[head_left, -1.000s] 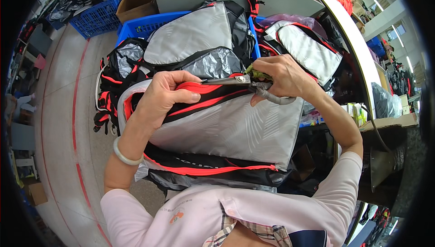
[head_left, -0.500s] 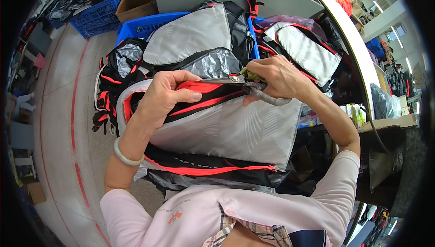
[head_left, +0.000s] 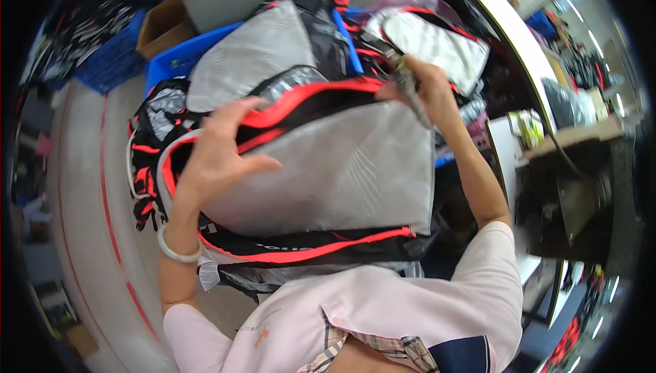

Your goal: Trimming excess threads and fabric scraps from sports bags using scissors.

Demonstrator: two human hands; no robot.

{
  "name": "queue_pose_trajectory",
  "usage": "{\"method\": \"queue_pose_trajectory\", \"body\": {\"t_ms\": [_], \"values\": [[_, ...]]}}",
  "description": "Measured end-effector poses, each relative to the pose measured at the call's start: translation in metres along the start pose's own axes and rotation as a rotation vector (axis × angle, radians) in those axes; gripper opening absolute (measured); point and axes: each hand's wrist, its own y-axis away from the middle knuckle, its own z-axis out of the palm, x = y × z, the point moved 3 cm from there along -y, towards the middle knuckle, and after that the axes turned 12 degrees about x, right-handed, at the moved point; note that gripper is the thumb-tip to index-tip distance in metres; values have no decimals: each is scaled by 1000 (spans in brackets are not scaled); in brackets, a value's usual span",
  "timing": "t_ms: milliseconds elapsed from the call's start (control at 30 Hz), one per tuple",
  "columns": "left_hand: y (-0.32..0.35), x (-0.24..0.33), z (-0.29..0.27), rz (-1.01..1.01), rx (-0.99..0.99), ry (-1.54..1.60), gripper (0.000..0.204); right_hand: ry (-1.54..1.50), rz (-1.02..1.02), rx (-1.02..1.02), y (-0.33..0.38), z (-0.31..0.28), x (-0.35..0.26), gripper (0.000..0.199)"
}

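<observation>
Grey bag (head_left: 321, 175) lies in front of the torso, nearer than the blue crate (head_left: 183, 51); looks light, soft and floppy, cloth maybe slightly slick, not fragile. Best hold: pinch the red zip edge (head_left: 294, 103). Left hand (head_left: 215, 157) has thumb and fingers spread over the bag's upper left, blurred, contact unclear. Right hand (head_left: 432, 89) grips scissors (head_left: 412, 92) by the bag's upper right corner. Elbows bent, forearms angled forward.

the bag (head_left: 328, 175) looks smooth, faintly shiny cloth, the crate (head_left: 176, 56) blue plastic, and the box (head_left: 164, 28) matt cardboard.
</observation>
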Motion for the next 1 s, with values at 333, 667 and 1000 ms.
{"method": "queue_pose_trajectory", "body": {"t_ms": [333,667,1000], "values": [[11,-50,128,149,24,-412,40,-466,1042,212,257,-13,45,30],[37,112,85,-392,-764,621,20,-974,803,456,192,-39,-41,45],[11,135,16,-143,185,234,14,-979,474,710,128,-18,-79,41]]}}
